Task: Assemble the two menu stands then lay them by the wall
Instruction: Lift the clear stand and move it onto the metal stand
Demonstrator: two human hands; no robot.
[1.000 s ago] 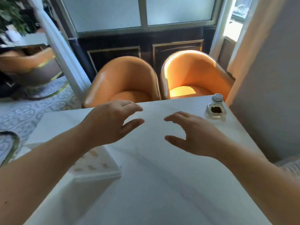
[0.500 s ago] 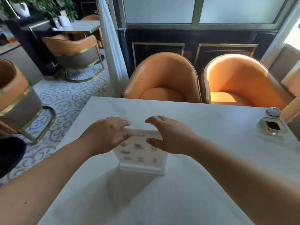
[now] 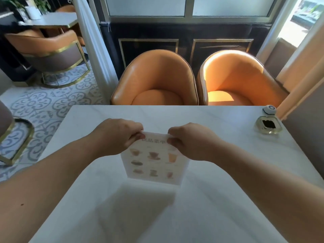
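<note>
1. My fingers (image 3: 137, 137) are clamped on the top edge of the menu stand (image 3: 154, 160): my left hand (image 3: 117, 135) pinches its upper left corner, my right hand (image 3: 191, 141) its upper right corner
2. The stand sits upright near the middle of the white worktop (image 3: 219, 199), its printed face with drink pictures turned toward me and its foot resting on the surface
3. I judge the step in hand to be the assembly of this first stand, either seating the card in its holder or steadying it; I cannot tell whether the card is fully seated
4. I see no second stand in this view, so most of the task seems to lie ahead
5. The next move calls for an even grip at both corners so the sheet stays square, then carrying it to the wall (image 3: 305, 137) at my right
6. By that wall a small glass bottle (image 3: 268, 124) stands on the worktop with something dark showing in it, a small round white object (image 3: 269, 108) just behind it; what that is, I cannot tell
7. Two orange chairs (image 3: 157, 81) face me across the worktop
</note>
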